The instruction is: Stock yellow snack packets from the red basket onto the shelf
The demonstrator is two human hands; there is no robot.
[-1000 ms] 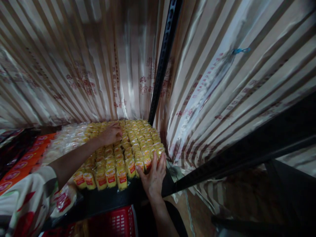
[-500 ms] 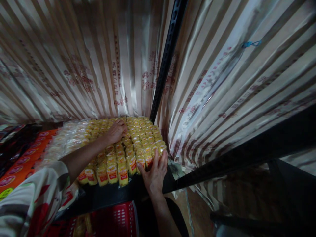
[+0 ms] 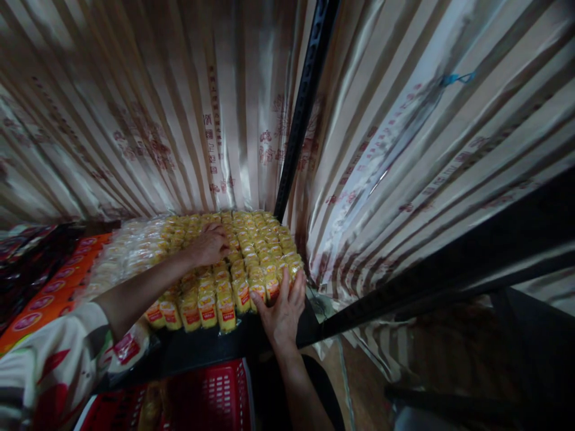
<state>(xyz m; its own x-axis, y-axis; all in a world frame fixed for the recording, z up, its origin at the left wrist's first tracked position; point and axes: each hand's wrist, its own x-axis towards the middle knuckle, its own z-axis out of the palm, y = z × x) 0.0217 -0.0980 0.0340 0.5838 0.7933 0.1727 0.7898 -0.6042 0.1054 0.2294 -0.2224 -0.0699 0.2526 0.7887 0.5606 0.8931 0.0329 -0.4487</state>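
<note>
Rows of small yellow packets (image 3: 265, 239) in clear wrappers, with red labels on their front ends, stand tightly packed on a black shelf (image 3: 193, 353). My left hand (image 3: 209, 245) reaches over the middle rows, its fingers bent down and closed on a yellow packet that they mostly hide. At the front right corner of the block, my right hand (image 3: 283, 305) is open. Its thumb and fingers are spread and rest against the packets there, gripping none.
White packets (image 3: 123, 251) and an orange printed pack (image 3: 54, 293) lie to the left. Below the shelf is a red basket (image 3: 224, 389) with some yellow packets inside. A black slotted post (image 3: 305, 102) rises behind, before striped curtains (image 3: 179, 120). A black bar (image 3: 404, 293) runs along the right.
My left hand has shifted slightly down and left among the middle rows. My right hand stays in about the same place against the corner. The view has tilted a little.
</note>
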